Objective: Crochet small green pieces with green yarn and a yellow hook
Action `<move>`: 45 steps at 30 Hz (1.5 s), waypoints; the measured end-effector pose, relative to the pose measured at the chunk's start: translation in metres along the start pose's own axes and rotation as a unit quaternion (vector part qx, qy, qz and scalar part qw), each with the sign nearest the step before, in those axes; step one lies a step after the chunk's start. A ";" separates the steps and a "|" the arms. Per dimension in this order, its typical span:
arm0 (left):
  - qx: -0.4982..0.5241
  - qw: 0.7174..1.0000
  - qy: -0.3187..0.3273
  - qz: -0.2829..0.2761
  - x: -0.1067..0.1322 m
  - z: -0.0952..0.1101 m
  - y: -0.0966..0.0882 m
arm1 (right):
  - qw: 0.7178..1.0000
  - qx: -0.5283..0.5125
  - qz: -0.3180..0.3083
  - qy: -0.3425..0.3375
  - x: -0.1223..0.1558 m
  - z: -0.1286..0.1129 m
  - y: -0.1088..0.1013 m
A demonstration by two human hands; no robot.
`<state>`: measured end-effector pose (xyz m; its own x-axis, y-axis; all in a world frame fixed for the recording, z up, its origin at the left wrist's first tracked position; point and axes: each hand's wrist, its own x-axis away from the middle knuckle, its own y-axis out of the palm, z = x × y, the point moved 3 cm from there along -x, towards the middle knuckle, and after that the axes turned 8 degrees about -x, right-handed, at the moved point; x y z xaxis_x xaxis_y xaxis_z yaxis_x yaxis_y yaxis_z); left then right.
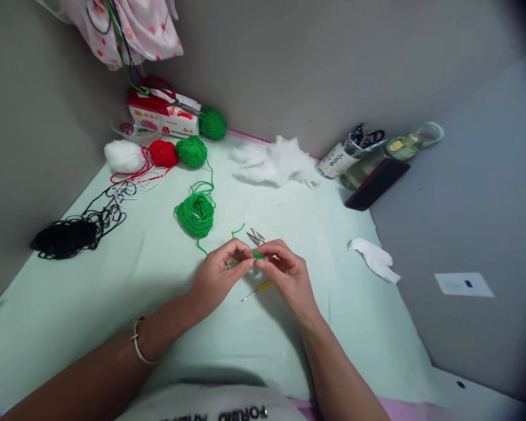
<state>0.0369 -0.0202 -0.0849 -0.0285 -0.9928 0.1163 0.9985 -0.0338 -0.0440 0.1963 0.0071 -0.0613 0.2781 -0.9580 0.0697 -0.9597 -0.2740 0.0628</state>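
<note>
Between the fingertips of both hands is a small piece of green yarn work (257, 255), mostly covered by the fingers. My left hand (221, 266) pinches its left side, and my right hand (286, 270) pinches its right side. A green strand runs from near my left hand to a loose coil of green yarn (196, 215) on the table. Under my right hand lies a crochet hook with a yellow handle (264, 286), its metal tip pointing left. Just beyond the fingers, scissors (256, 237) lie with their blades showing; their handles are hidden.
Black yarn (65, 238) lies at the left. White (125, 156), red (163, 154) and green balls (191, 152) sit before a tissue pack (164, 114). White stuffing (274, 161) is at the back. A pen cup (338, 158), bottle (370, 166) and phone (377, 182) stand right, near crumpled tissue (374, 259).
</note>
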 end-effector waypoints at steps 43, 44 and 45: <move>0.331 0.926 -0.177 0.049 -0.012 -0.004 -0.010 | 0.822 0.559 -0.036 -0.102 -0.004 0.008 -0.041; 0.330 0.926 -0.179 0.048 -0.012 -0.004 -0.010 | 0.822 0.562 -0.034 -0.087 -0.005 0.011 -0.041; 0.328 0.926 -0.180 0.046 -0.011 -0.005 -0.010 | 0.824 0.561 -0.028 -0.073 -0.007 0.013 -0.041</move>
<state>0.0273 -0.0092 -0.0903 -0.0414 -0.8818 0.4698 0.8129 0.2437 0.5290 0.2334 0.0235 -0.0768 0.3948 -0.9184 -0.0279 -0.4011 -0.1449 -0.9045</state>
